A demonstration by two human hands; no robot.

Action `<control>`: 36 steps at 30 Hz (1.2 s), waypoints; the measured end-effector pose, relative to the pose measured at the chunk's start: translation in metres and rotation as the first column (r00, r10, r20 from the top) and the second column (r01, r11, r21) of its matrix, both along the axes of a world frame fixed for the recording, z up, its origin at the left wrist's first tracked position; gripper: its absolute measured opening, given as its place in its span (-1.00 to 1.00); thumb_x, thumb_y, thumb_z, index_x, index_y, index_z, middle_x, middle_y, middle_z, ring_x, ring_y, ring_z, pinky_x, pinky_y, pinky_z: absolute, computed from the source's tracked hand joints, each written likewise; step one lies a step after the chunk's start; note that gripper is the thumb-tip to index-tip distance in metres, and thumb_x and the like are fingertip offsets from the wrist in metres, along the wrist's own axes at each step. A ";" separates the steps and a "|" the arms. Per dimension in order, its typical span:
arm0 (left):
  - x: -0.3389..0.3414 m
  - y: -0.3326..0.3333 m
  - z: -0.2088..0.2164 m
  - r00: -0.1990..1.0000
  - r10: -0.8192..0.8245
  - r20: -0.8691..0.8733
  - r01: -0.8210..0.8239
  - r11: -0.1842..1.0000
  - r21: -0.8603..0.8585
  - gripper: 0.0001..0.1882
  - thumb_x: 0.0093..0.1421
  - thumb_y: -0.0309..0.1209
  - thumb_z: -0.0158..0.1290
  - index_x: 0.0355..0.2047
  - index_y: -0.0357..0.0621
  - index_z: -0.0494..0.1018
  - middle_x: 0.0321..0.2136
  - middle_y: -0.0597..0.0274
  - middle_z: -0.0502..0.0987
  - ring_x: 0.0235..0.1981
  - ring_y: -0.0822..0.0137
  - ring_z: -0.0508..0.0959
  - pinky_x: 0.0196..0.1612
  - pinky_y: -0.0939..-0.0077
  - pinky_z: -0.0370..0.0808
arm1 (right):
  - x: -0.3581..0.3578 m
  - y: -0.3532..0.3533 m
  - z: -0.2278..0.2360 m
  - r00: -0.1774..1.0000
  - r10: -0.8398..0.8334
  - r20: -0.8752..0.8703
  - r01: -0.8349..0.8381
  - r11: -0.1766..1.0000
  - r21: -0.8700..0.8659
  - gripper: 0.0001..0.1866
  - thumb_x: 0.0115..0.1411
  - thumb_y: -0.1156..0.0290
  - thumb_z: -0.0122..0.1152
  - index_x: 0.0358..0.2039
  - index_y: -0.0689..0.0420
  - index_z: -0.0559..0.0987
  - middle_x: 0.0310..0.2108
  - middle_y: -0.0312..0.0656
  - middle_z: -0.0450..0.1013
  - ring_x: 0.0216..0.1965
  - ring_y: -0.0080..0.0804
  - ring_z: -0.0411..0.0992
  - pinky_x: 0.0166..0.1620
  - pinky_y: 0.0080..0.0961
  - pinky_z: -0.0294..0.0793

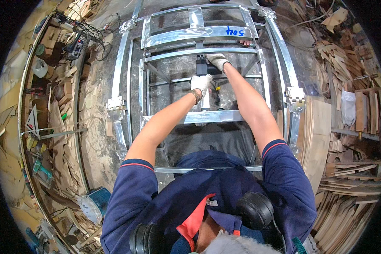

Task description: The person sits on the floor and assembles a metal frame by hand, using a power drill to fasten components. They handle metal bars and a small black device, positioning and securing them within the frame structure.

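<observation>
In the middle of a silver metal frame (173, 39), a linear actuator with a black motor housing (202, 67) and a pale straight shaft (205, 101) lies lengthwise. My left hand (202, 83), in a white knit glove, is wrapped round it just below the black housing. A wristband circles that wrist. My right hand (217, 61), gloved alike, reaches farther and closes against the right side of the housing; its fingertips are partly hidden. The actuator's far end meets the frame beneath a crossbar (199, 53). A near crossbar (211, 117) runs under my forearms.
Hinged metal brackets (116, 103) join the outer rails. Blue handwriting marks the far plate. Left, a long bench (23, 139) holds wood scraps, cables (82, 31) and a teal power tool (41, 168). Stacked wooden strips (347, 186) and boards (317, 131) line the right.
</observation>
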State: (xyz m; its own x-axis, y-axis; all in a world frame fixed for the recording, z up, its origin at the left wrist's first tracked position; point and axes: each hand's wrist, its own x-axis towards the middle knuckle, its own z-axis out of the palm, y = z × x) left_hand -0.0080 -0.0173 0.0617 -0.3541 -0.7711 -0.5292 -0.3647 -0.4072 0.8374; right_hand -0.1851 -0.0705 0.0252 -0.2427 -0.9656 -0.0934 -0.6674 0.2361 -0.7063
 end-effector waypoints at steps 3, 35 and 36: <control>0.001 0.003 -0.001 1.000 0.022 -0.020 -0.022 0.999 0.026 -0.69 0.05 -0.26 0.12 -0.54 -0.33 0.43 -0.74 0.09 0.45 -0.78 0.24 0.49 -0.71 0.32 0.46 | 0.007 0.003 0.007 0.999 -0.007 0.034 0.004 0.996 0.088 -0.54 0.32 0.04 -0.18 -0.14 0.12 0.55 -0.12 -0.04 0.51 -0.14 -0.26 0.45 -0.04 -0.33 0.37; -0.001 -0.006 -0.001 0.967 0.067 -0.245 0.012 0.951 0.309 -0.80 0.09 -0.34 0.07 -0.61 -0.12 0.37 -0.73 0.30 0.36 -0.80 0.38 0.37 -0.73 0.45 0.37 | -0.012 -0.014 0.018 0.935 0.147 -0.324 -0.075 0.971 0.226 -0.49 0.31 0.00 -0.29 -0.06 0.06 0.52 0.02 -0.06 0.47 -0.02 -0.10 0.45 0.10 -0.26 0.35; -0.001 -0.007 -0.003 0.978 0.000 -0.208 0.046 0.975 0.217 -0.77 0.07 -0.29 0.07 -0.46 -0.23 0.40 -0.70 0.24 0.42 -0.78 0.34 0.43 -0.70 0.38 0.43 | -0.013 -0.015 0.017 0.917 0.143 -0.373 -0.077 0.980 0.186 -0.50 0.32 0.00 -0.29 -0.06 0.05 0.52 0.02 -0.06 0.47 -0.02 -0.11 0.45 0.10 -0.26 0.36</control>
State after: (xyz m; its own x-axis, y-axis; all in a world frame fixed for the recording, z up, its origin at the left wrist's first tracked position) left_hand -0.0092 -0.0241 0.0589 -0.4894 -0.6342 -0.5986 -0.2060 -0.5829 0.7860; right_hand -0.1985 -0.0859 0.0419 -0.1843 -0.9674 -0.1738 -0.9069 0.2356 -0.3492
